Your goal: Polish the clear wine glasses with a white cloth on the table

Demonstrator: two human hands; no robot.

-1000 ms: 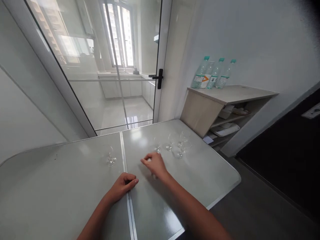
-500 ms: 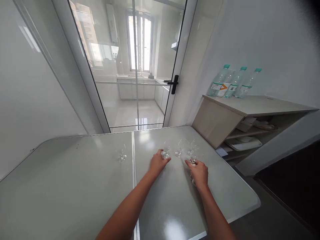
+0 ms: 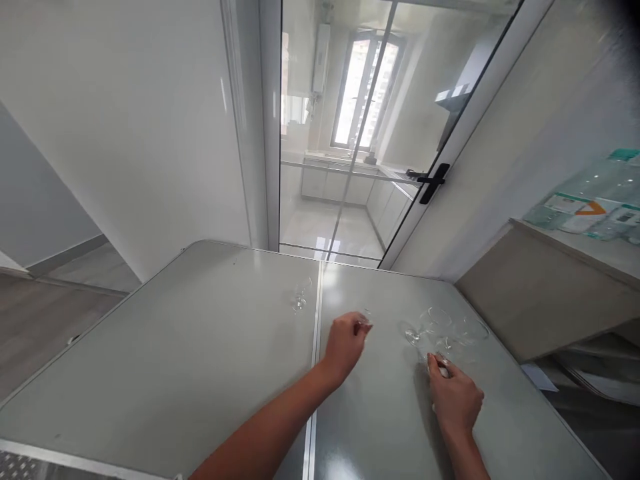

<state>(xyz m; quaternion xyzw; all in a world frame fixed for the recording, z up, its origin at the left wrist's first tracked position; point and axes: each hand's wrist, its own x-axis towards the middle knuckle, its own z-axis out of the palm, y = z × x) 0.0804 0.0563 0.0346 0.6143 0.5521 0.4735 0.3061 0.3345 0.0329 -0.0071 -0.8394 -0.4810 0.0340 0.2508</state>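
My left hand (image 3: 346, 343) is closed, its thumb and fingertips pinching a clear stemmed glass (image 3: 367, 316) that is mostly hidden by the fingers. My right hand (image 3: 456, 395) is closed on another clear glass part (image 3: 442, 360), apparently a stemmed glass, low over the table. Something small and whitish shows between its fingers, too hidden to name. Just beyond that hand, a stemmed glass (image 3: 413, 337) and a second one (image 3: 447, 343) stand close together, their bowls overlapping in view. Left of the table's seam stands a lone stemmed glass (image 3: 299, 303).
The grey-green table (image 3: 215, 347) has a pale metal seam (image 3: 311, 427). Beyond it is a glazed door with a black handle (image 3: 434, 183). At right a wooden cabinet (image 3: 560, 280) carries plastic bottles (image 3: 567, 203).
The view has swung left. My left hand has turned and closed around its glass, drawing it away from the others. My right hand stays beside the glasses on the right.
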